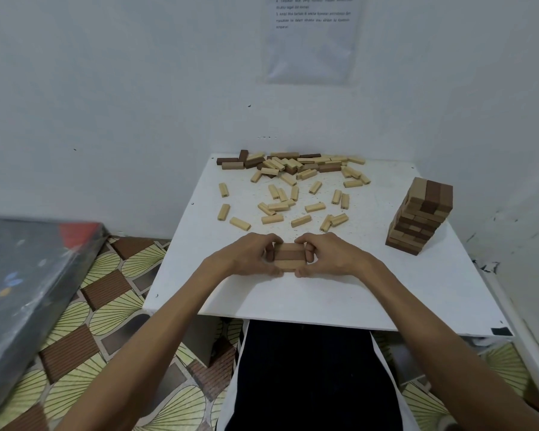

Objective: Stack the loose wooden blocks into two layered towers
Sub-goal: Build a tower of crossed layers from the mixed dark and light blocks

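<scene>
White walls close in a low white table (324, 293). Near its front edge, the left hand (246, 255) curls its fingers and thumb round one end of a flat layer of three blocks (289, 257), tan and brown strips lying side by side. The right hand (327, 255) grips the other end likewise. Behind them lie the scattered loose blocks (293, 188), mostly pale, some dark. A tall tower (420, 219) of mixed browns stands at the right.

Even, soft light; faint shadows; wide-angle bending and blur toward edges.
</scene>
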Available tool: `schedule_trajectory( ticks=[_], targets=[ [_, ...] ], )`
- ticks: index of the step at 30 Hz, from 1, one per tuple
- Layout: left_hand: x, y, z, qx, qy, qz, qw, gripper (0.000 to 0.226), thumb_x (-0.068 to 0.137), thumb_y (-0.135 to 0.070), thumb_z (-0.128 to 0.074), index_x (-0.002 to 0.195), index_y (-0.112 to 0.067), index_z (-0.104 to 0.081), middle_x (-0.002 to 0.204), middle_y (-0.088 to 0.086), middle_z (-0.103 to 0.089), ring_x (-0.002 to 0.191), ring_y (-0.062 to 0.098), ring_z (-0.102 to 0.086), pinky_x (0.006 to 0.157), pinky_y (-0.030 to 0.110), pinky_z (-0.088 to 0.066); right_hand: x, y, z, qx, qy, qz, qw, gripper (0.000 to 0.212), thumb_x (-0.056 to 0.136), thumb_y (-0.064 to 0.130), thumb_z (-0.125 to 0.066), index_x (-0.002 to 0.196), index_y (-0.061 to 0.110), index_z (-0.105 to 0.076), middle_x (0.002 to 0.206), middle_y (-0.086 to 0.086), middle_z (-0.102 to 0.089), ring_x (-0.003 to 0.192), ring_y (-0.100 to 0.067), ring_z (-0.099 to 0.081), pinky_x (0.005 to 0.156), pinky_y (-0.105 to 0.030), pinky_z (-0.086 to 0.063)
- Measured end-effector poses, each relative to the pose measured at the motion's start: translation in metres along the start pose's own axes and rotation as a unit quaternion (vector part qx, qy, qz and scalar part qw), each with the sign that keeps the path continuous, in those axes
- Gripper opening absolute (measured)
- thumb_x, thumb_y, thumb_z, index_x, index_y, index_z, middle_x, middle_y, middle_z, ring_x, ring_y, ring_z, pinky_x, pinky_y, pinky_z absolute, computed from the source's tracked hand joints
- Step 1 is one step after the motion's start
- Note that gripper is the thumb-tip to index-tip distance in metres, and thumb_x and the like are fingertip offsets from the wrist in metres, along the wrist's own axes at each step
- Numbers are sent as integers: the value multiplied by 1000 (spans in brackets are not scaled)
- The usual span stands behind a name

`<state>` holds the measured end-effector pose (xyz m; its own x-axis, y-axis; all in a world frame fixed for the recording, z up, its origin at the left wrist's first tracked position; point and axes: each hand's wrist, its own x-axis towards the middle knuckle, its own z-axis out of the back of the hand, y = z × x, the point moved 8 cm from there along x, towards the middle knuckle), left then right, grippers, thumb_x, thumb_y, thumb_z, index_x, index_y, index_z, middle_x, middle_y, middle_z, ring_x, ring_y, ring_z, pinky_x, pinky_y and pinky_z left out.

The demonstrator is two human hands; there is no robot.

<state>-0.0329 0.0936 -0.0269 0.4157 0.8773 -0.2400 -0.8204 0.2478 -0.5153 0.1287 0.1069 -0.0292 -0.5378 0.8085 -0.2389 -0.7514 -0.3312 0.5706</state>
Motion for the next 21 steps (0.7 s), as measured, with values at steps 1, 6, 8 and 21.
schedule_trajectory(
  ticks=[1,6,8,21],
  targets=[
    [1,-1,0,-1,6,5,1000,70,82,-43,-82,141,-21,-51,108,-6,-63,88,7,-54,81,27,-47,1,0,0,1,4,-1,1000,80,78,47,-86,144,20,-51,100,6,-66,86,-8,-57,76,-28,-47],
    [6,-3,0,0,14,13,1000,69,81,-39,-85,138,-16,-52,102,-2,-64,90,14,-60,80,29,-50,2,0,-1,-3,10,4,1000,79,80,44,-85,146,18,-50,99,6,-66,87,-7,-57,77,-26,-46],
    [6,-2,-1,-3,13,14,1000,68,81,-39,-85,137,-16,-53,101,-2,-64,89,14,-59,78,28,-49,3,-1,-1,-1,10,4,1000,80,80,44,-85,146,17,-50,98,7,-65,88,-8,-58,79,-27,-47],
    [8,-9,9,89,-39,-12,995,75,68,-56,-87,130,-22,-62,126,-5,-47,98,13,-48,83,31,-47,4,5,7,-116,-23,45,992,61,77,59,-81,123,25,-62,101,5,-53,96,-17,-49,79,-33,-45]
  ],
)
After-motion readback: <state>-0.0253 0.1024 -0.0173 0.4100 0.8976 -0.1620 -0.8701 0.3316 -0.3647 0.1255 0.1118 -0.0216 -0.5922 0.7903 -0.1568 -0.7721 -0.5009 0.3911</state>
